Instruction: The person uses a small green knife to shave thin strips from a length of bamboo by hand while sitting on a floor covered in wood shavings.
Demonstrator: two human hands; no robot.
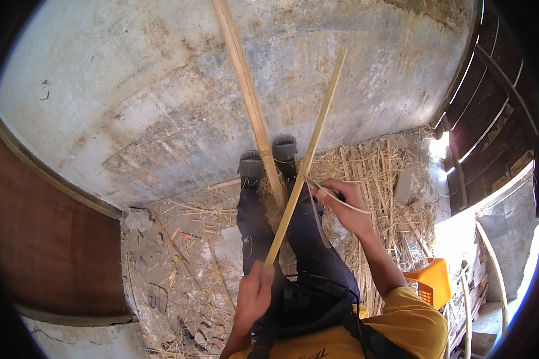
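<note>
A long yellowish bamboo strip slants up and away in front of me, crossing over my legs. Its near end is wrapped in the fingers of my left hand. Partway along the strip, my right hand is closed on a small knife with a dark, greenish handle; most of it is hidden by the fingers. Thin pale shavings curl out by the right hand, and another dangles below the strip. Whether the blade touches the strip cannot be made out.
A thicker bamboo pole leans on the stained concrete wall, its lower end between my legs. Straw and split bamboo pieces litter the ground. An orange plastic basket is at my right; a brown board stands left.
</note>
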